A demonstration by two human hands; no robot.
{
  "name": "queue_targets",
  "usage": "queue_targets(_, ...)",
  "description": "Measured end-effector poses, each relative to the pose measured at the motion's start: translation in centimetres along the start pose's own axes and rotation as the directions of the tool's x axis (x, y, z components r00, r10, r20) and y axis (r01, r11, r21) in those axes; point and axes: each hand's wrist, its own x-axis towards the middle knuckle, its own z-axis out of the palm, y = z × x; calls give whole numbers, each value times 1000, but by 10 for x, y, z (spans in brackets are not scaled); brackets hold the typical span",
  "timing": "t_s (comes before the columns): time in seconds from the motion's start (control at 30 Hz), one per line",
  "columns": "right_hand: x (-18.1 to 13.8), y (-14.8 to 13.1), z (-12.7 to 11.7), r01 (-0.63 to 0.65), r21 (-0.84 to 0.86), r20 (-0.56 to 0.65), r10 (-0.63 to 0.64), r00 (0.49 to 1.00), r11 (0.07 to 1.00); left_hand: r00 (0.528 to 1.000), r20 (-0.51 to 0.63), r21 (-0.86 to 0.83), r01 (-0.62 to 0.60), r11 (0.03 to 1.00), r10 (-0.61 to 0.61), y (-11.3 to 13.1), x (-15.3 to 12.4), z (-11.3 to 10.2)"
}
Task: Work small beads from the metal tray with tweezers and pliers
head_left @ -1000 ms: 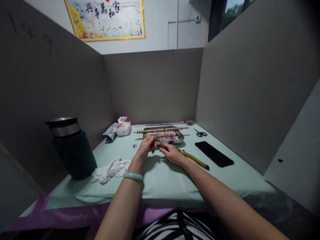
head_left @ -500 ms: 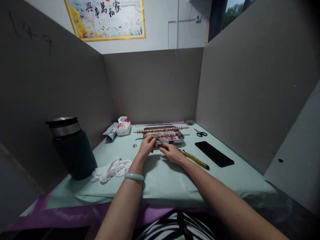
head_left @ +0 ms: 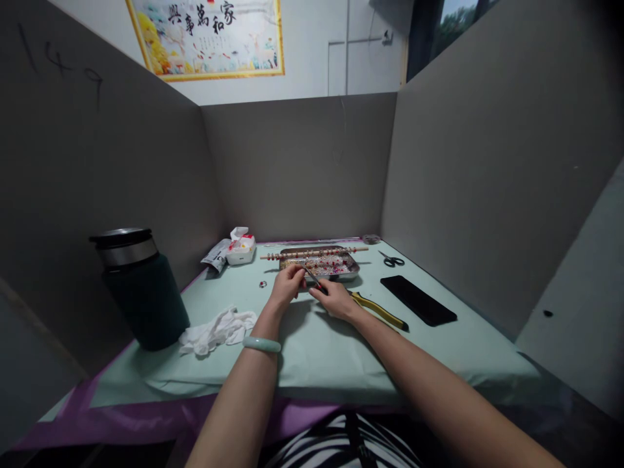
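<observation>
The right hand [head_left: 335, 298] grips a pair of yellow-handled pliers [head_left: 363, 303], fingers wrapped round the handles near the head. The tool's long axis runs on a diagonal: the handles trail toward the near right across the pale green table cover [head_left: 316, 354], and the dark nose points to the far left, rising toward the left hand [head_left: 287, 284]. The handle ends lie low, close to the cover; whether they touch it cannot be told.

The left hand is curled, its fingertips pinched together right at the plier nose. What it pinches is too small to make out. A pale green bangle [head_left: 262, 344] sits on that wrist.

Both hands work just in front of a shallow metal tray [head_left: 353, 268] filled with small red and pink beads. Across the tray's far edge lies a thin wooden rod strung with beads [head_left: 314, 253], its long axis running left to right.

To the right of the tray lie small scissors [head_left: 390, 260], and nearer, a black phone [head_left: 418, 299] flat on the cover. To the left stands a dark insulated flask [head_left: 139, 286] with a crumpled white cloth [head_left: 217, 329] beside it. A tissue pack [head_left: 240, 248] lies at the far left, and a small ring [head_left: 262, 284] rests left of the left hand.
</observation>
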Motion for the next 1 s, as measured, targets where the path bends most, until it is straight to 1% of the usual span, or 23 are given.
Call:
queue_targets(0.2, -1, 3, 4, 10, -66, -37, -12, 999, 998, 1000, 6, 39, -15, 999, 15, 0, 0, 1)
queue_targets(0.3, -1, 4, 7, 14, -95, -54, -19, 998, 995, 999, 23, 23, -23, 999, 23, -1, 0, 1)
queue_targets(0.47, -1, 3, 7, -3, -84, -53, -1, 999, 996, 999, 28, -33, -17, 999, 18, -2, 1, 0)
queue_targets(0.6, 0, 3, 6, -13, -67, -47, 10, 999, 998, 1000, 10, -7, -14, 1000, 14, -1, 0, 1)
queue_targets(1.0, 0, 2, 6, -19, -57, -57, 16, 998, 998, 1000, 18, 14, -17, 1000, 17, 0, 0, 1)
